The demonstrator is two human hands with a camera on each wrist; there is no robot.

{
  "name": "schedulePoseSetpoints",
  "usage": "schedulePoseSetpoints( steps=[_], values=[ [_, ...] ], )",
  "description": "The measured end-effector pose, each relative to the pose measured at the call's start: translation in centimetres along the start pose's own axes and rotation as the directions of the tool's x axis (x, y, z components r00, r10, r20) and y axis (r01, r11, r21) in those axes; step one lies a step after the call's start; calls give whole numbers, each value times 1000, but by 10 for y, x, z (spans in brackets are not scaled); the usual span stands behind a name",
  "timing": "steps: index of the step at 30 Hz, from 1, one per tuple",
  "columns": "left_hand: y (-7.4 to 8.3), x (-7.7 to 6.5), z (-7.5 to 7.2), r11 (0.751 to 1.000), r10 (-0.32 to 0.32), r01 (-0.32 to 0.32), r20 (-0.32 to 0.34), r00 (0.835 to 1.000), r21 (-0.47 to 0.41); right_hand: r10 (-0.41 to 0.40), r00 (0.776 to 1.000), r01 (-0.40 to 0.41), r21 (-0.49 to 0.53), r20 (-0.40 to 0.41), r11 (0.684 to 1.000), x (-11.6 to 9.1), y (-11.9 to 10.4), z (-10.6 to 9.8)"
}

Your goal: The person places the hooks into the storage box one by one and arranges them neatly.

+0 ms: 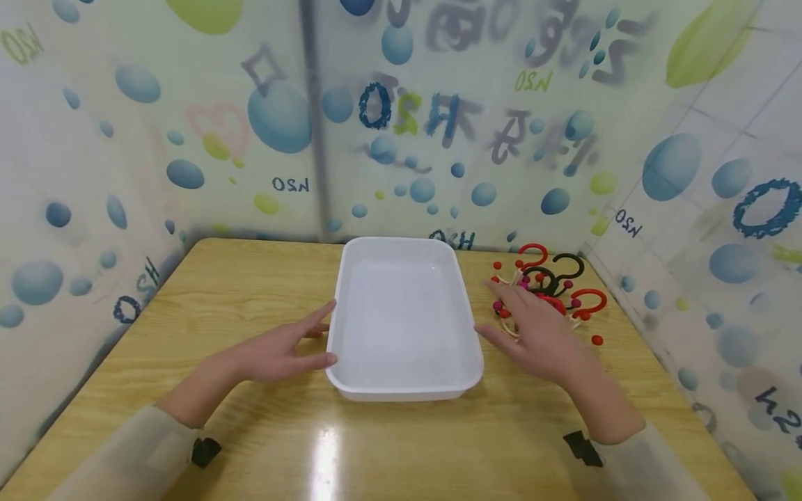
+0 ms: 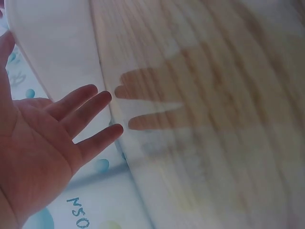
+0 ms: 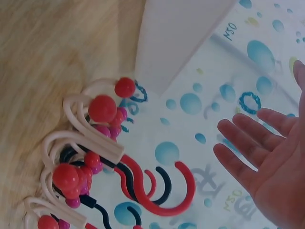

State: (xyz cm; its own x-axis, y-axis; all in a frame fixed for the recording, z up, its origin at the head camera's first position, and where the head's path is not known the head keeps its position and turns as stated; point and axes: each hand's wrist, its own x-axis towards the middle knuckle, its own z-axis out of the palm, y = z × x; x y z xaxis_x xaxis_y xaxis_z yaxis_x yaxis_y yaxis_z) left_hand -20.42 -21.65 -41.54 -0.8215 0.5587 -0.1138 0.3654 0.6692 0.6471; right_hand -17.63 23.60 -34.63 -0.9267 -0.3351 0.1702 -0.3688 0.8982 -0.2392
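A white rectangular plastic tray [image 1: 407,386] stands on the wooden table with nothing inside it. My left hand [image 1: 285,351] is at its left side, fingers spread, thumb and fingertips right at the rim. On the other side my right hand [image 1: 535,330] has its thumb close to the tray's right rim, fingers extended over a pile of hooks [image 3: 162,210]. These are red, black and cream curved hooks with red and pink balls on their ends. In the right wrist view the palm and straight fingers hold nothing. Part of the pile is hidden beneath that hand.
The wooden table [image 1: 263,278] meets a back wall [image 1: 250,202] and side walls covered in printed blue and green bubbles. A single red ball [image 1: 597,340] lies to the right of the pile, near the right wall.
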Motion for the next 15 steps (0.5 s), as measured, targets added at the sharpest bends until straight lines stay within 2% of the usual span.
schedulePoseSetpoints(
  steps=[7,15],
  values=[
    [-1,3,-1,1000,5,-5,7,1000,1,40,997,-34,86,-61,996,-7,21,-23],
    [-2,4,-2,999,5,-4,26,1000,-32,67,978,-32,177,-196,984,-16,73,-33]
  ],
)
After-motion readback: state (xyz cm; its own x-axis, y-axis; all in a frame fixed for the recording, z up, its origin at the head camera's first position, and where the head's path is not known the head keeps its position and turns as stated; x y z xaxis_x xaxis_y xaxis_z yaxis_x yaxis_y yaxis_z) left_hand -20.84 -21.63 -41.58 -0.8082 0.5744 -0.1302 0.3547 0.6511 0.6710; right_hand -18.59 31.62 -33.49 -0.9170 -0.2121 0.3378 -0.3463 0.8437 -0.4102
